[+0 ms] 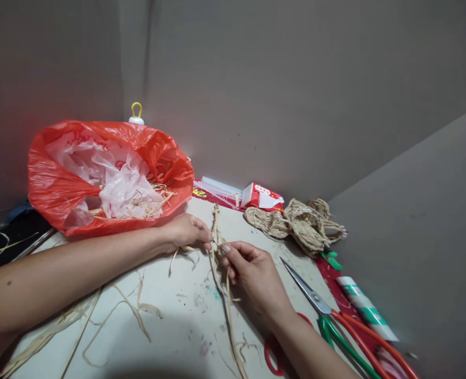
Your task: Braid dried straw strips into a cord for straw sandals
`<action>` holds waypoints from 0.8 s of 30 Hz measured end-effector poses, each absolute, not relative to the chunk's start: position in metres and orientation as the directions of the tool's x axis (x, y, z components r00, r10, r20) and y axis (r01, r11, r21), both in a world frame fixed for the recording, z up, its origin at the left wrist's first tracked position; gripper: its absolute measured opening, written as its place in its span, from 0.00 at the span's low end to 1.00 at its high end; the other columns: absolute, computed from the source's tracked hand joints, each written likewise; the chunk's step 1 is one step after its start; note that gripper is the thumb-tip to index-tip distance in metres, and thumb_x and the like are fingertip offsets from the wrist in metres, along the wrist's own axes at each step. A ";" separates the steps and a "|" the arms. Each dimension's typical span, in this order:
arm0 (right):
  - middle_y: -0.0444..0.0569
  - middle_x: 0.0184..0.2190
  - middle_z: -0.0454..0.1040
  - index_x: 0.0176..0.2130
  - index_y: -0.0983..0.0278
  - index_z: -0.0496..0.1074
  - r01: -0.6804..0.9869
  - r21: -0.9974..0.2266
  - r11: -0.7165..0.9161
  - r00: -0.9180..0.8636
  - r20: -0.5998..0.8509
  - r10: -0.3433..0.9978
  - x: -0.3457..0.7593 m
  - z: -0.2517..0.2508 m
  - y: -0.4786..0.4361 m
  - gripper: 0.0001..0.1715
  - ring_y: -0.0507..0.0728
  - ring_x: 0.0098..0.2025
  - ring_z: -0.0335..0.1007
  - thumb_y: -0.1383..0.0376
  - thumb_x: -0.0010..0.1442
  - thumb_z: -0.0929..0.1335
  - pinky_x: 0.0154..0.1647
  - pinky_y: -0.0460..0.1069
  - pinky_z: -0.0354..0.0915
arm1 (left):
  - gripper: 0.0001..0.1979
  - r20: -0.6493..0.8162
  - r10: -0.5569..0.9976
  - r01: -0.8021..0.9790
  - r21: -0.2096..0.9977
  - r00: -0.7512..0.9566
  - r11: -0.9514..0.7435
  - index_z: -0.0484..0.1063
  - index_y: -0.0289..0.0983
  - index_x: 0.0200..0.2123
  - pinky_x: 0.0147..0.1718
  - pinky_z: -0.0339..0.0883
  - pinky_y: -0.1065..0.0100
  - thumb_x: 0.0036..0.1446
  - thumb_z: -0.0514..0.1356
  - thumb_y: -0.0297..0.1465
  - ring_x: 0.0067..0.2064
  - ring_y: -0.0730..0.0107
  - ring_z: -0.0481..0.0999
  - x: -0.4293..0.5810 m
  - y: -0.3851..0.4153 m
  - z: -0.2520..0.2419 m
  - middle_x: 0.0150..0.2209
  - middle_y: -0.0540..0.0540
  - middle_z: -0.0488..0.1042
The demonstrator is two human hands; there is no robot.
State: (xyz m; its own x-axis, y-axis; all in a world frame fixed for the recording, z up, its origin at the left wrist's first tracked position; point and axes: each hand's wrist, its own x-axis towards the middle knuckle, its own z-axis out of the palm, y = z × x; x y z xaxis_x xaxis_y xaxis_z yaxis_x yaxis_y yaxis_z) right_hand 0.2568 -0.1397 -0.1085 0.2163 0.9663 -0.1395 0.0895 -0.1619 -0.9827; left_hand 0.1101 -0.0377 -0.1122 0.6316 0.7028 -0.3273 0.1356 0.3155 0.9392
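Observation:
A braid of dry, straw-coloured plant strips (216,220) stands out beyond my fingertips near the middle of the table, its loose strands trailing toward me. My left hand (189,231) pinches it from the left, thumb and fingers together. From the right, my right hand (250,268) grips strips at the same spot, thumb pressed on the bent fingers. The exact strands in each hand are partly hidden. Loose dry strips (138,310) lie scattered on the white tabletop (177,342) below my left arm.
A red plastic bag (62,184) with white plastic and strips inside stands at left. Twine bundles (304,221) and a red-and-white box (261,197) lie at the back right. Large open scissors (315,300) and a green-and-white roll (367,308) are right; red handles (273,355) show under my forearm.

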 end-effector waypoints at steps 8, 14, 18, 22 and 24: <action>0.41 0.18 0.70 0.29 0.64 0.66 0.128 -0.983 -0.131 0.210 -0.102 0.972 0.251 -0.112 -0.127 0.15 0.46 0.15 0.58 0.56 0.53 0.70 0.14 0.41 0.52 | 0.05 -0.303 0.684 0.088 0.940 0.664 0.330 0.72 0.32 0.24 0.30 0.64 0.73 0.43 0.63 0.29 0.26 0.75 0.73 0.110 -0.038 -0.111 0.22 0.47 0.75; 0.43 0.17 0.70 0.26 0.65 0.66 0.160 -0.973 -0.166 0.224 -0.129 0.966 0.242 -0.109 -0.124 0.14 0.47 0.14 0.56 0.57 0.51 0.69 0.13 0.42 0.51 | 0.04 -0.293 0.672 0.052 0.933 0.680 0.355 0.71 0.32 0.23 0.33 0.65 0.71 0.41 0.63 0.27 0.27 0.73 0.75 0.110 -0.039 -0.110 0.22 0.47 0.75; 0.42 0.16 0.69 0.24 0.64 0.65 0.212 -0.963 -0.164 0.240 -0.111 0.964 0.242 -0.111 -0.121 0.13 0.47 0.14 0.55 0.58 0.51 0.68 0.13 0.42 0.50 | 0.02 -0.311 0.680 0.054 0.927 0.664 0.371 0.72 0.31 0.23 0.32 0.65 0.72 0.41 0.62 0.24 0.26 0.74 0.74 0.111 -0.039 -0.110 0.21 0.47 0.75; 0.41 0.14 0.67 0.23 0.64 0.65 0.241 -0.957 -0.161 0.244 -0.101 0.964 0.244 -0.109 -0.119 0.13 0.47 0.13 0.55 0.58 0.51 0.68 0.13 0.42 0.49 | 0.03 -0.297 0.672 0.028 0.925 0.678 0.379 0.72 0.31 0.23 0.32 0.65 0.72 0.39 0.62 0.24 0.26 0.73 0.74 0.111 -0.039 -0.110 0.22 0.46 0.76; 0.41 0.14 0.67 0.22 0.64 0.65 0.255 -0.954 -0.156 0.244 -0.093 0.965 0.244 -0.110 -0.118 0.13 0.47 0.14 0.55 0.59 0.51 0.68 0.14 0.42 0.49 | 0.02 -0.292 0.672 0.024 0.926 0.680 0.378 0.72 0.31 0.22 0.29 0.64 0.73 0.40 0.61 0.24 0.25 0.75 0.73 0.111 -0.039 -0.108 0.21 0.47 0.75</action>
State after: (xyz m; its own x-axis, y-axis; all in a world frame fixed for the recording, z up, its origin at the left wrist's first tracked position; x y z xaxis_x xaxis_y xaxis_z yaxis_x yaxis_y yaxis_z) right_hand 0.2440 -0.1179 -0.1097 0.2442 0.9653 -0.0930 0.2546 -0.1563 -0.9543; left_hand 0.1107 -0.0395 -0.1084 0.6803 0.6722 -0.2921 0.0240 0.3779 0.9255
